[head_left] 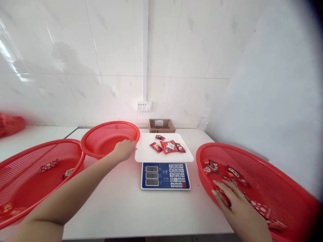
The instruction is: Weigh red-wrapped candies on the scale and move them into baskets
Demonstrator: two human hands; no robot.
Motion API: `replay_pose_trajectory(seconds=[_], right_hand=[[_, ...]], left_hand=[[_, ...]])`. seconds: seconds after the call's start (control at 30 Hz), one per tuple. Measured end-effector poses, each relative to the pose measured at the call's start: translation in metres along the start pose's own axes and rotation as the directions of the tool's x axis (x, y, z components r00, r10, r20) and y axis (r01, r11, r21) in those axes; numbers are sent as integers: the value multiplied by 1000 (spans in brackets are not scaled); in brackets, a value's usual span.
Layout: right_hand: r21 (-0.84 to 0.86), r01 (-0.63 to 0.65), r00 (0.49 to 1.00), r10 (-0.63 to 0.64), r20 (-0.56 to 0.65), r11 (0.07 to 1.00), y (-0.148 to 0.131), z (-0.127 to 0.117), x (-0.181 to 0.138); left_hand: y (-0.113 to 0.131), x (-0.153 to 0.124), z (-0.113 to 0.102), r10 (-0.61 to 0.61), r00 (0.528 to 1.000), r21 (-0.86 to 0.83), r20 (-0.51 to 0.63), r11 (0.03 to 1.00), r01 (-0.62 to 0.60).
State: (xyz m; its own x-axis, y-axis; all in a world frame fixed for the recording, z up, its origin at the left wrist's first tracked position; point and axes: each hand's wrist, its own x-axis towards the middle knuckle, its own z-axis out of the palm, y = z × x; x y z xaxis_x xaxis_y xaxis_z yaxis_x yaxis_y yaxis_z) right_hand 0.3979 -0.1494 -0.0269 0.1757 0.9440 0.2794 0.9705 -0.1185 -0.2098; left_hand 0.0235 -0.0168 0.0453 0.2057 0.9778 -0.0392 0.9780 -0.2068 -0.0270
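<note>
Right hand [238, 205] inside right basket [290, 198], fingers partly spread over red packets [261, 208]; whether one is gripped, I cannot tell.
Left hand [124, 150] at the left edge of the scale tray [164, 159], fingers curled, any hold hidden from me. Four packets [169, 147] lie on the tray; I judge the scale [165, 176] sits between baskets for reach from both sides. Left basket [27, 159] also holds packets; cardboard box [164, 131] behind, contents unclear.
</note>
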Motion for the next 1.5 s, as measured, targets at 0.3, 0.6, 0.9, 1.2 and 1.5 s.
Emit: replay_pose_trajectory(seconds=[0.3, 0.6, 0.9, 1.2, 1.5], right_hand=[[5, -2, 999, 2, 45, 1000, 2, -1, -3], [62, 58, 998, -59, 7, 996, 16, 10, -6], [1, 72, 997, -72, -3, 997, 20, 19, 0], [20, 84, 996, -84, 19, 996, 20, 17, -2], [12, 15, 995, -16, 100, 1000, 12, 10, -8]], left_hand=[[71, 59, 23, 450, 891, -74, -54, 888, -453], [29, 62, 8, 72, 967, -5, -244, 997, -75], [6, 80, 3, 118, 965, 52, -235, 993, -108], [83, 127, 34, 333, 929, 3, -159, 942, -337], [20, 103, 20, -56, 946, -16, -319, 998, 54]])
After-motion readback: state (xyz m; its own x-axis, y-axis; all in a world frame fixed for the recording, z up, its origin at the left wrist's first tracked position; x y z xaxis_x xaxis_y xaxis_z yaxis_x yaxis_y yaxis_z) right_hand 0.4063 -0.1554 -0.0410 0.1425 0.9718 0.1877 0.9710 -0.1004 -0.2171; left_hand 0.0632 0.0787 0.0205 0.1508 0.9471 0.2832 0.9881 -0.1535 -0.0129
